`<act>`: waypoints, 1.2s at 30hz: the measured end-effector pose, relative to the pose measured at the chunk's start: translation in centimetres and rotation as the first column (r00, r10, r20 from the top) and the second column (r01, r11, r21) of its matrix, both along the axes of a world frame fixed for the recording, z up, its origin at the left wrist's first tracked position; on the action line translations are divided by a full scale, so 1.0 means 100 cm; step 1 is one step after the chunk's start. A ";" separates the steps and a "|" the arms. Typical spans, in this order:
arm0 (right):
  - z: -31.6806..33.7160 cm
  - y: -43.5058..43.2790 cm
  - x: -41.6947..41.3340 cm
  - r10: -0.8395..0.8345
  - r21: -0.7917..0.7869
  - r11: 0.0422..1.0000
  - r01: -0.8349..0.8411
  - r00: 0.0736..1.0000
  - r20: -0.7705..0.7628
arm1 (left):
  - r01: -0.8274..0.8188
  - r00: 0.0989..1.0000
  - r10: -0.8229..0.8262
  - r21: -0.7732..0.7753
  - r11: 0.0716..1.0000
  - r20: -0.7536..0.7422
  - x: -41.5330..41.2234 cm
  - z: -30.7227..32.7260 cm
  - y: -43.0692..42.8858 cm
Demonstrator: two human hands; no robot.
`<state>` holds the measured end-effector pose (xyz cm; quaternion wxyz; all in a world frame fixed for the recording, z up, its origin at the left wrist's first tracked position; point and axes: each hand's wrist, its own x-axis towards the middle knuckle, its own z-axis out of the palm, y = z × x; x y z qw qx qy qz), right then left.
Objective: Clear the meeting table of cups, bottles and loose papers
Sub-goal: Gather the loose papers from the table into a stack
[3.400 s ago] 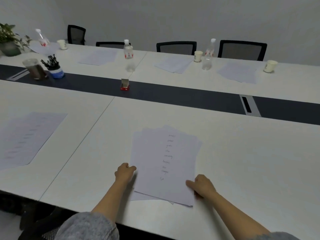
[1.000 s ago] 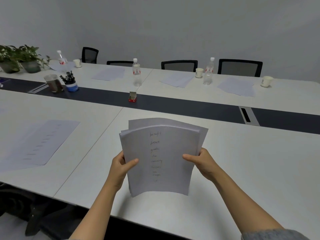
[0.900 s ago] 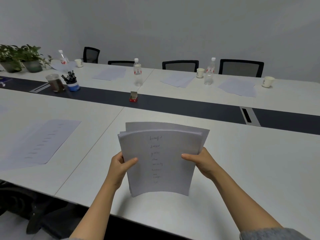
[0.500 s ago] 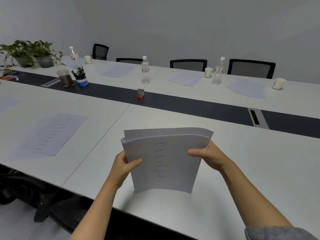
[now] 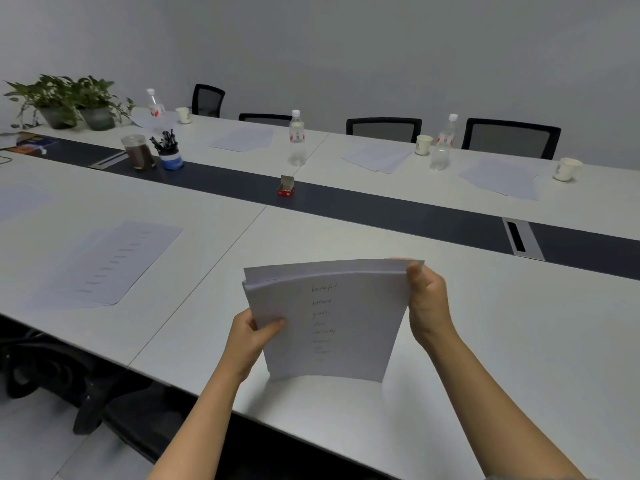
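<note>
A thin stack of white handwritten paper sheets point(image 5: 332, 323) stands bowed over the white meeting table point(image 5: 485, 341); whether its lower edge touches the table is unclear. The left hand point(image 5: 249, 337) pinches the left edge, thumb across the front, and the right hand point(image 5: 427, 306) curls round the upper right corner. Light and floppy, the sheets would likely fan or slip unless held at both side edges. Left of the grip lies another loose spread of white sheets point(image 5: 110, 265). Beyond it stand a clear plastic bottle point(image 5: 297, 140) and a white paper cup point(image 5: 424, 144).

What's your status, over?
Left hand, right hand grip paper stack, lower edge on table. Bottles, cups, other papers uncleared. Nothing blocking.
</note>
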<state>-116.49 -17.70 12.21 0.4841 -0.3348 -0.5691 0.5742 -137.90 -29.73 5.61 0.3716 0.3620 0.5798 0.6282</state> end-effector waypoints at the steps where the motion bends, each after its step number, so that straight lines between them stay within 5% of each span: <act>1: 0.004 -0.001 -0.003 -0.023 0.005 1.000 0.023 1.000 -0.019 | 0.002 1.000 -0.002 -0.004 1.000 -0.002 0.000 0.000 0.000; 10: 0.000 0.002 -0.007 -0.119 0.008 0.993 0.119 0.992 0.031 | 0.024 0.999 -0.026 -0.053 0.998 -0.026 -0.001 -0.005 -0.003; 16: -0.014 0.007 -0.007 -0.142 -0.018 0.990 0.143 0.989 0.044 | 0.010 0.983 -0.039 -0.159 0.987 -0.178 -0.001 -0.013 0.003; 21: -0.017 0.000 -0.016 -0.203 -0.017 0.979 0.203 0.979 0.034 | -0.119 0.993 0.118 -0.140 0.983 -0.015 0.010 -0.007 0.013; 24: -0.015 0.006 -0.012 -0.114 0.034 0.993 0.114 0.993 -0.012 | -0.151 0.987 0.156 -0.115 0.982 0.040 0.008 -0.003 0.011; 27: -0.016 0.009 -0.006 0.059 0.088 0.994 -0.070 0.991 0.119 | -0.170 0.979 0.180 -0.103 0.980 0.097 0.006 0.001 0.007; 31: -0.033 0.011 -0.004 0.260 -0.015 0.961 -0.276 0.886 0.384 | -0.233 0.956 0.237 -0.045 0.971 0.173 -0.002 0.005 -0.001; 36: -0.047 0.016 -0.011 0.427 -0.178 0.904 -0.389 0.818 0.385 | -0.327 0.896 0.307 0.008 0.945 0.321 -0.014 0.013 -0.016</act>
